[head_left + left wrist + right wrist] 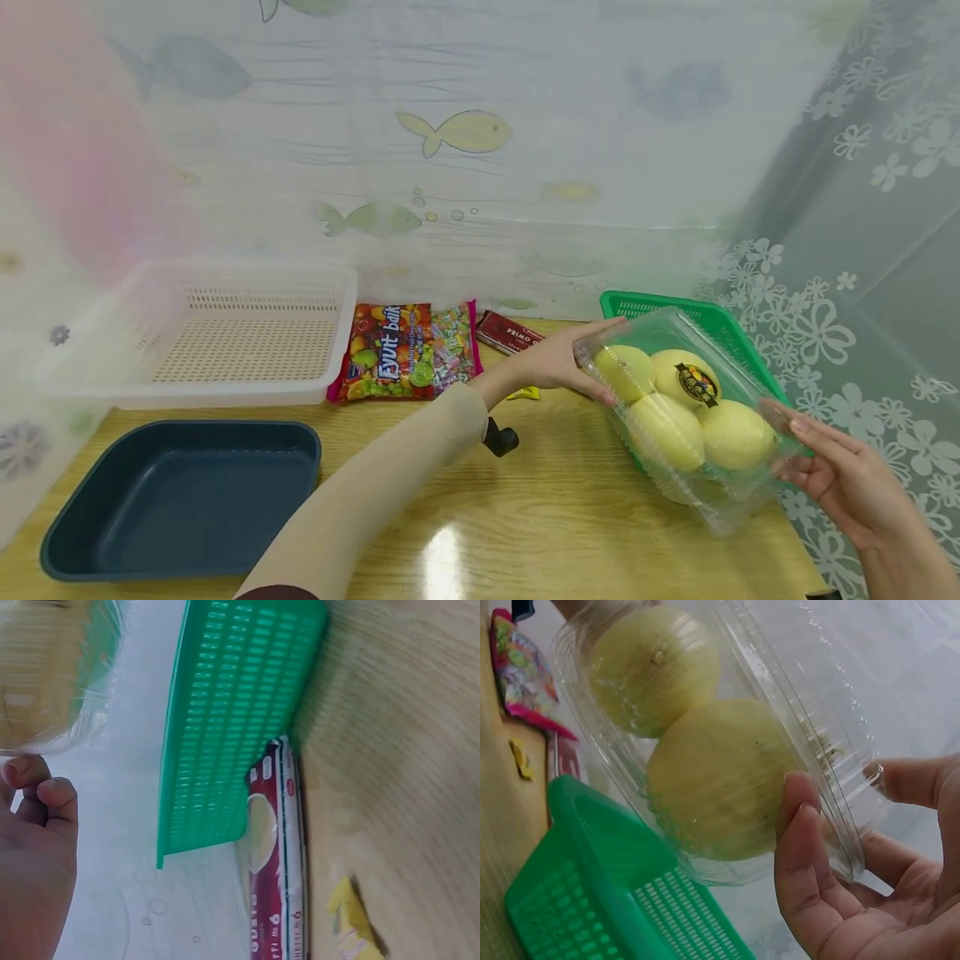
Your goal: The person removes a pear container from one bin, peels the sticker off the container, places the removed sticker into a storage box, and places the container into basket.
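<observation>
A clear plastic clamshell box [611,425] of several pale yellow round fruits [663,433] is held tilted between both hands, with a dark round label on its lid. My left hand [551,358] grips its left end, thumb and fingers spread around the side. At the opposite end, my right hand [847,475] has its fingers curled round the edge; in the right wrist view the thumb and fingers pinch the box's rim. Partly hidden behind the box is a green perforated basket [660,304]. From the right wrist, the box appears above that basket [592,855].
A white plastic basket [187,393] stands at the back left, with a dark blue tray [180,575] in front. Against the back curtain lie a fruit candy bag [386,350] and a dark red packet [510,332]. Near my left wrist is a small yellow packet [525,392].
</observation>
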Demonstrator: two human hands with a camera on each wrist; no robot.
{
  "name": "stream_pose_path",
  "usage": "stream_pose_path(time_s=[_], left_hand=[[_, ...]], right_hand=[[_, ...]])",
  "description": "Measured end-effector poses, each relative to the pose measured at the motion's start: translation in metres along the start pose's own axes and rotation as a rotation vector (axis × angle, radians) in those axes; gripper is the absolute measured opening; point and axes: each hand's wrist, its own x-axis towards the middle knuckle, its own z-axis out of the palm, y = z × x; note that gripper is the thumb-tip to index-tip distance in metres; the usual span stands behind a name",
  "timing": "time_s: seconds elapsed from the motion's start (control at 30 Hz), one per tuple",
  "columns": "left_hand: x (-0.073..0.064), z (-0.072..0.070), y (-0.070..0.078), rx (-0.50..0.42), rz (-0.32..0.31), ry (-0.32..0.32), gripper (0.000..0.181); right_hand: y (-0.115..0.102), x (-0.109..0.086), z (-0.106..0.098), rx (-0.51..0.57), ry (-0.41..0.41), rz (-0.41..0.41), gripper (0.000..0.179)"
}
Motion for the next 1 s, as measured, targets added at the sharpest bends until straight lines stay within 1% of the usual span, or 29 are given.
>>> stream_pose_path(time_s=[0.07, 0.1, 0.17, 0.3, 0.4, 0.47, 0.53, 0.57, 0.63, 0.77, 0.83, 0.9, 0.93, 1.0], left_hand=[[-0.002, 0.002, -0.002, -0.043, 0.005, 0.01, 0.107], [-0.003, 0.003, -0.003, -0.069, 0.009, 0.014, 0.108], [-0.005, 0.005, -0.006, -0.092, 0.008, 0.037, 0.109], [-0.011, 0.008, -0.009, -0.084, 0.006, 0.1, 0.11], [-0.015, 0.01, -0.009, -0.058, -0.003, 0.155, 0.11], [-0.018, 0.012, -0.008, -0.038, -0.018, 0.187, 0.11], [-0.021, 0.015, -0.007, -0.039, -0.024, 0.211, 0.111], [-0.023, 0.016, -0.007, -0.033, -0.03, 0.225, 0.111], [-0.025, 0.017, -0.005, -0.026, -0.042, 0.255, 0.112], [-0.03, 0.02, -0.004, -0.015, -0.061, 0.331, 0.114], [-0.032, 0.022, -0.002, -0.016, -0.065, 0.367, 0.117], [-0.034, 0.025, -0.001, -0.019, -0.069, 0.397, 0.119], [-0.035, 0.026, -0.001, -0.014, -0.075, 0.413, 0.12], [-0.038, 0.029, 0.0, -0.007, -0.091, 0.441, 0.122]], right_hand=[[0.0, 0.001, 0.0, -0.015, 0.008, 0.0, 0.056], [0.001, 0.002, 0.0, -0.027, 0.021, -0.002, 0.055], [0.002, 0.003, 0.001, -0.048, 0.06, 0.005, 0.053], [0.005, 0.006, 0.007, -0.058, 0.159, 0.005, 0.045], [0.009, 0.007, 0.014, -0.035, 0.24, -0.017, 0.039], [0.012, 0.007, 0.019, -0.024, 0.284, -0.036, 0.038], [0.015, 0.008, 0.023, -0.005, 0.312, -0.058, 0.04], [0.016, 0.007, 0.025, -0.01, 0.32, -0.062, 0.043], [0.018, 0.007, 0.028, -0.057, 0.312, -0.062, 0.051], [0.023, 0.009, 0.034, -0.117, 0.239, -0.125, 0.071], [0.025, 0.011, 0.038, -0.126, 0.223, -0.151, 0.072], [0.026, 0.012, 0.043, -0.146, 0.277, -0.129, 0.07], [0.026, 0.012, 0.047, -0.173, 0.316, -0.094, 0.069], [0.025, 0.013, 0.056, -0.313, 0.411, 0.018, 0.066]])
